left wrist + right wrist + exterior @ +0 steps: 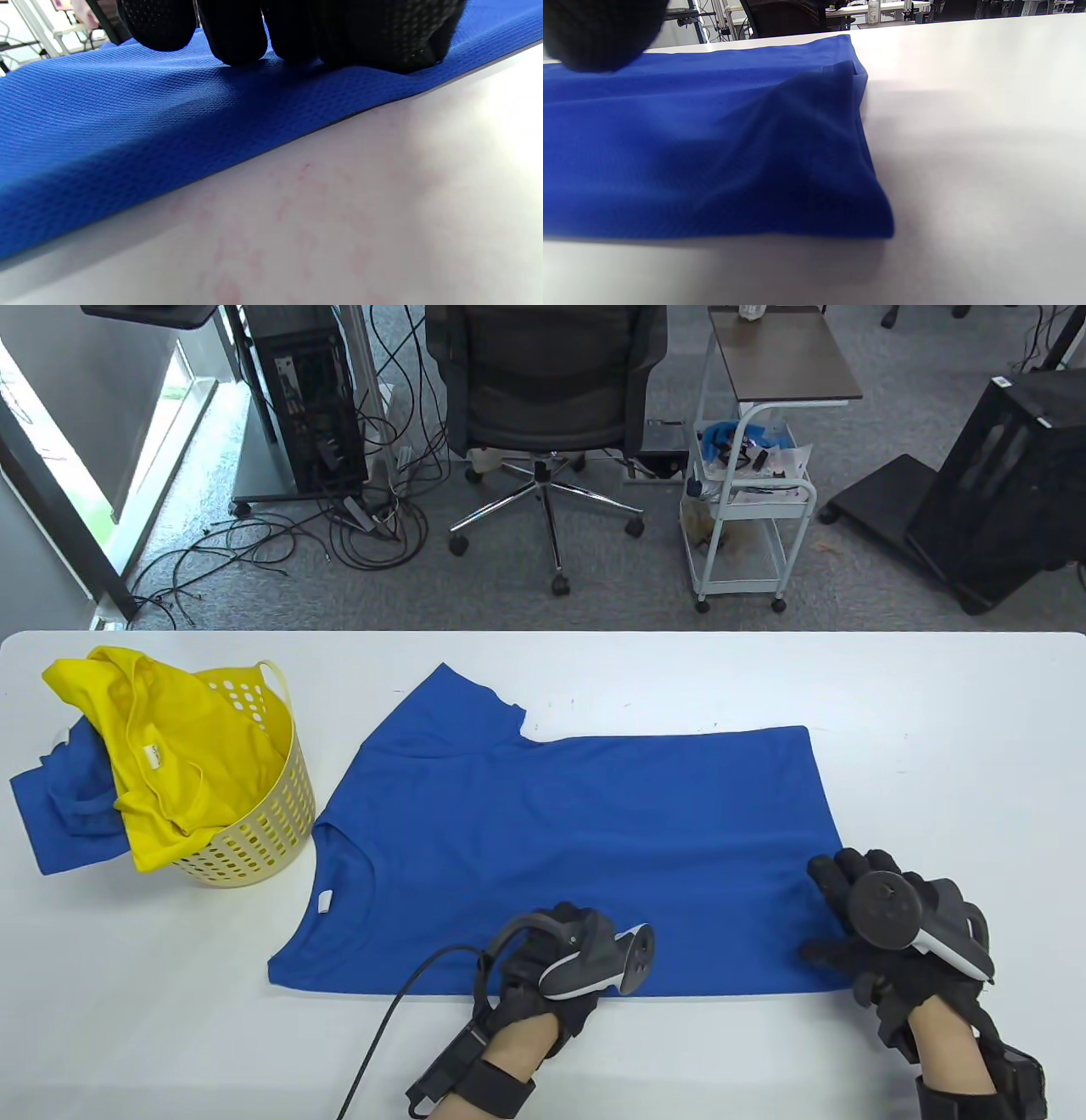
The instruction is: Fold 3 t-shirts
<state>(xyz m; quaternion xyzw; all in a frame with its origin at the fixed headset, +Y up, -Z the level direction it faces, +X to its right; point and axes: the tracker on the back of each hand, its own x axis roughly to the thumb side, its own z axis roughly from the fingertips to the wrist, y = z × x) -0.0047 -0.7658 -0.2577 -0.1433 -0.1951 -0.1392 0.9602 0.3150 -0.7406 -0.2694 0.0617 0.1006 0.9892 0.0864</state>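
A blue t-shirt lies partly folded on the desk under both hands, fingers pressing its near edge. Two more wait in a basket far left.

Bright, even light fills the room, strongest by the window at upper left.

Daylight blows out the window; the white counter shows mild glare and only soft, short shadows under the yellow basket. The table view is sharp, its far counter edge bowed slightly. Both wrist views are soft: the blue t-shirt blurs in the right wrist view, while the gloved fingers cast a dark shadow on the cloth in the left.
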